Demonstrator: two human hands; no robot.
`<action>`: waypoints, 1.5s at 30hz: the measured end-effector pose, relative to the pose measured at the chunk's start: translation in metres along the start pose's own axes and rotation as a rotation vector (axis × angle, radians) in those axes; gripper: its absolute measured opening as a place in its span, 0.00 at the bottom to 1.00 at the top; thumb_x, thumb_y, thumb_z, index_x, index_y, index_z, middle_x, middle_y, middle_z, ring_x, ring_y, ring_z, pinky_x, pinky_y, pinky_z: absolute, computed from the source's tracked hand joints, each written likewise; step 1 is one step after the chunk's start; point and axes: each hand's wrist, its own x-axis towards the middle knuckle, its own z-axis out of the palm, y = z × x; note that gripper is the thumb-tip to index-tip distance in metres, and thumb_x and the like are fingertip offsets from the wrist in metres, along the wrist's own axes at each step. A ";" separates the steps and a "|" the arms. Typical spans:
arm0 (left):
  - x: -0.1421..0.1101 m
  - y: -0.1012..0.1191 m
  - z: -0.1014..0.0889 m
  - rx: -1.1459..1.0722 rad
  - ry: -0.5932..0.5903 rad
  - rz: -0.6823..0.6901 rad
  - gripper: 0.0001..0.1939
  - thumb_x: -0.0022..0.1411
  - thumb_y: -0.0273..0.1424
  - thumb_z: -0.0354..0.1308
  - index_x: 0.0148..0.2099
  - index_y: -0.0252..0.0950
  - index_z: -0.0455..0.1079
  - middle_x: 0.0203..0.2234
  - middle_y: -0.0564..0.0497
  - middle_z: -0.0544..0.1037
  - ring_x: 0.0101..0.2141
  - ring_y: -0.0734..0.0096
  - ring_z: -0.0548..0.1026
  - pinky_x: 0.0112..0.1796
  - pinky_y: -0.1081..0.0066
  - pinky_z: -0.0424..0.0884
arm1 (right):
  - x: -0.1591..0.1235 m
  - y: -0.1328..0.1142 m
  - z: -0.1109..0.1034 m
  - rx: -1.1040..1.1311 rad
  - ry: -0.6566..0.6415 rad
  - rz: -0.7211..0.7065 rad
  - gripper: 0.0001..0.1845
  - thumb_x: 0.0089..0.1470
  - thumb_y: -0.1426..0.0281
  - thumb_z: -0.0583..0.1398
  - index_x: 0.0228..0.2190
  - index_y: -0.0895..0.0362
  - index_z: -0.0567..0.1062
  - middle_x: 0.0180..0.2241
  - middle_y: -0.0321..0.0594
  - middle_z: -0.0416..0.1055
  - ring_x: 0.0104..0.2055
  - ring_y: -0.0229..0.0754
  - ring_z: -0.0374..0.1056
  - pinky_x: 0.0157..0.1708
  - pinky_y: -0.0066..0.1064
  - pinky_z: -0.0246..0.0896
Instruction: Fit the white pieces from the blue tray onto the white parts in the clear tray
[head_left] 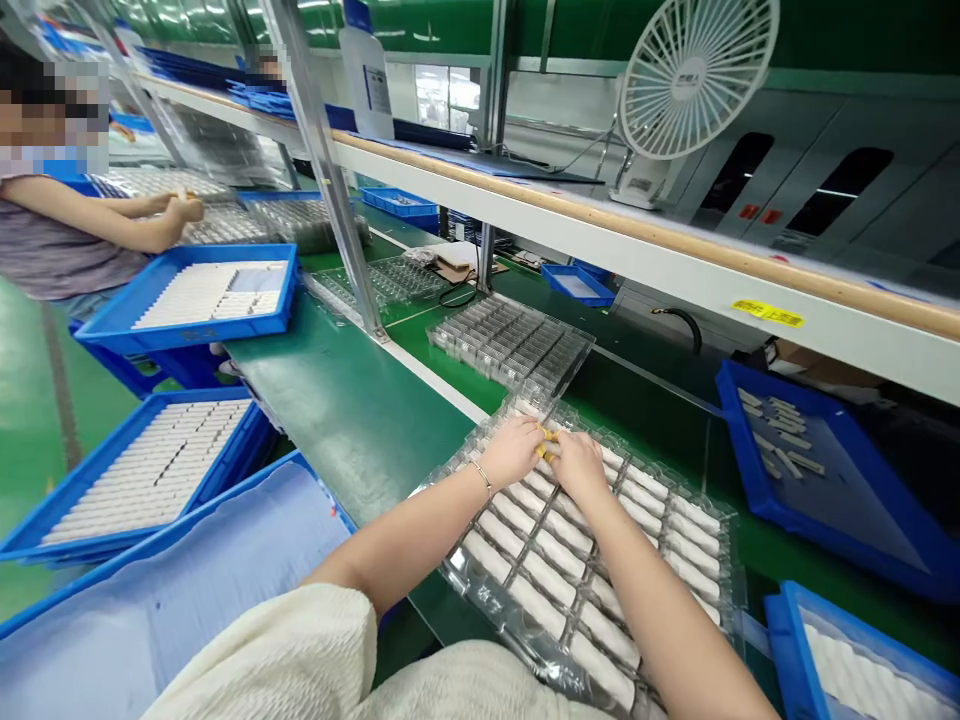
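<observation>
My left hand (517, 450) and my right hand (577, 466) meet over the far part of a clear plastic blister tray (480, 590). Their fingers are bent and closed together, with yellow finger covers on some tips. Whatever is between the fingertips is too small and covered to make out. White oblong pieces (536, 605) lie in rows in the tray's compartments, below and around my hands. My forearms hide part of the tray.
Stacked clear trays (517, 340) stand behind. Blue bins flank the bench: a cloth-lined bin (15, 625) at left, a bin with scattered pieces (922, 570) at right. A metal post (330, 190) and shelf (645, 240) rise ahead, holding a fan (694, 80). A co-worker (67, 220) works at far left.
</observation>
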 end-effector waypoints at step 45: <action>0.032 0.000 0.003 0.260 -0.340 0.035 0.22 0.61 0.40 0.45 0.41 0.33 0.76 0.51 0.36 0.78 0.59 0.44 0.68 0.53 0.51 0.72 | -0.248 0.337 -0.068 -0.158 -0.095 0.506 0.15 0.63 0.64 0.60 0.48 0.58 0.73 0.51 0.45 0.71 0.50 0.46 0.69 0.50 0.46 0.67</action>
